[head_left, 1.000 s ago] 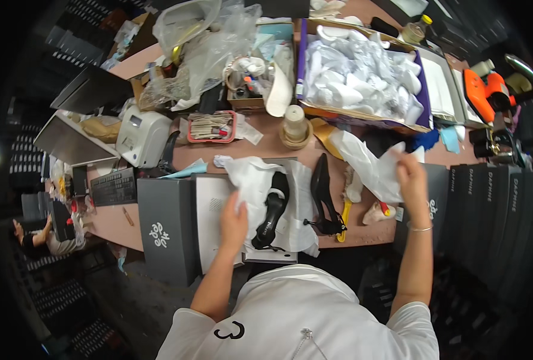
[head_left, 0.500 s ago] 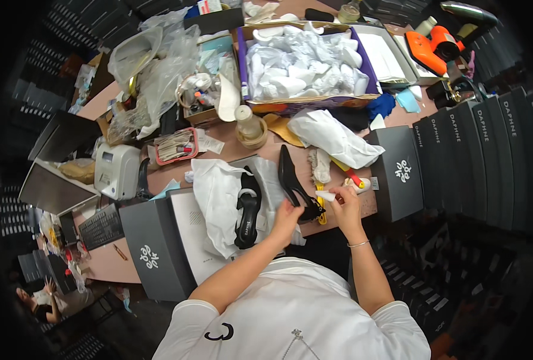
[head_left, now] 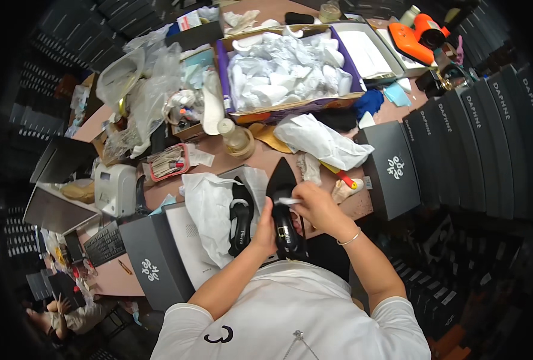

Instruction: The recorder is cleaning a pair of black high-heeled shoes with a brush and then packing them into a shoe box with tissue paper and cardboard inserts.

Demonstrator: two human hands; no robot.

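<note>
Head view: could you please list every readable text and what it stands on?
I won't copy wording, but writing stands here:
Dark boxes: pale, readable.
Left grey box, right grey box: white, stylised.
Shoe in left hand: too blurred.
Other shoe: small, just readable.
Shirt: black curved mark.

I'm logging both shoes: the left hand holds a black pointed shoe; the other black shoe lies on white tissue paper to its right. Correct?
Wrong side: the head view shows the other black shoe on white tissue paper to the left of the black pointed shoe in the left hand.
</note>
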